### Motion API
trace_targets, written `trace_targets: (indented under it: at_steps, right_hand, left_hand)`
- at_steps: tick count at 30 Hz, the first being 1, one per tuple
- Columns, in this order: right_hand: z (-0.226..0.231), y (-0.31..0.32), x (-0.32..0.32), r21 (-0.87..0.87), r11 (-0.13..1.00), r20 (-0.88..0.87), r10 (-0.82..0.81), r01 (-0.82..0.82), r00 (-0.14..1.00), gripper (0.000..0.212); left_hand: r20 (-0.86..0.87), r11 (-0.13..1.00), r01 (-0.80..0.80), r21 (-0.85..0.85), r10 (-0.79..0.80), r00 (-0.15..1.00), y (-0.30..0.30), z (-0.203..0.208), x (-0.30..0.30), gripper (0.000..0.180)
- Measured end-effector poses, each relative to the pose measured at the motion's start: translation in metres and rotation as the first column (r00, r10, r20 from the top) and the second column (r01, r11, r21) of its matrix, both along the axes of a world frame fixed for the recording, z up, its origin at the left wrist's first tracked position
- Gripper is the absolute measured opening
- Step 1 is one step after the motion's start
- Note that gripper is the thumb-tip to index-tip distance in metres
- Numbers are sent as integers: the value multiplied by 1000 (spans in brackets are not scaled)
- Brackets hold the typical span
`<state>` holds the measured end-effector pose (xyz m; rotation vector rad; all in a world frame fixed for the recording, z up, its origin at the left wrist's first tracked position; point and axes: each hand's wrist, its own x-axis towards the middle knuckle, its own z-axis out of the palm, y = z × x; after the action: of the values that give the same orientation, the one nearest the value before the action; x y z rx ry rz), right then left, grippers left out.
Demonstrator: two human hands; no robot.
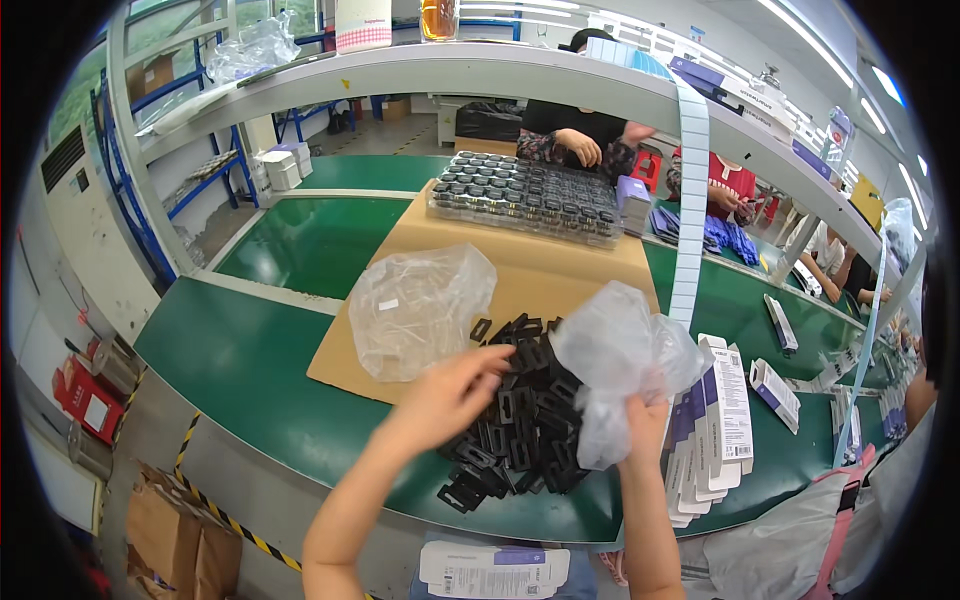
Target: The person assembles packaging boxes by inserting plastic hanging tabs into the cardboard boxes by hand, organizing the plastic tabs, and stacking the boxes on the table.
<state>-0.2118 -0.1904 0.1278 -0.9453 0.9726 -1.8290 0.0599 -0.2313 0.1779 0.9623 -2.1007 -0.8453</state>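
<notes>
A heap of small black plastic hanger tabs [515, 420] lies on the green belt [250, 370] at the near edge of a brown cardboard sheet [560, 265]. My left hand [450, 395] reaches over the heap with fingers spread, touching the tabs at its upper left. My right hand [645, 415] grips a crumpled clear plastic bag [620, 365] held up over the heap's right side. A second clear bag [420, 305] with small clear pieces rests on the cardboard, left of the heap.
Trays of dark round parts [525, 195] sit at the cardboard's far end. White and purple flat boxes [715, 430] are stacked right of the heap, and one lies near my lap [495, 570]. Other people [580, 135] work across the belt. A shelf [450, 65] spans overhead.
</notes>
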Motion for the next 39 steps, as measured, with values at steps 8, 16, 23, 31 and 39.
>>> trace_targets:
  at_steps: [8,16,23,31,39]
  right_hand:
    - [-16,22,4,131,987,30,89,-92,996,28]
    - [38,44,63,348,859,-445,503,-375,741,50]
    - [57,34,108,79,957,-994,96,-280,47,81]
    - [61,15,146,-292,900,-839,-403,-323,-366,72]
    - [64,-15,151,-663,622,-622,-767,-416,-156,29]
  left_hand:
    - [609,846,-350,-403,533,588,-75,-75,109,38]
    - [58,663,-601,-446,691,720,-59,-39,91,12]
    - [14,727,-481,-491,559,829,-20,-17,78,19]
    - [-63,883,-397,-251,394,917,0,4,71,10]
    - [-161,846,-350,-402,311,937,6,11,61,18]
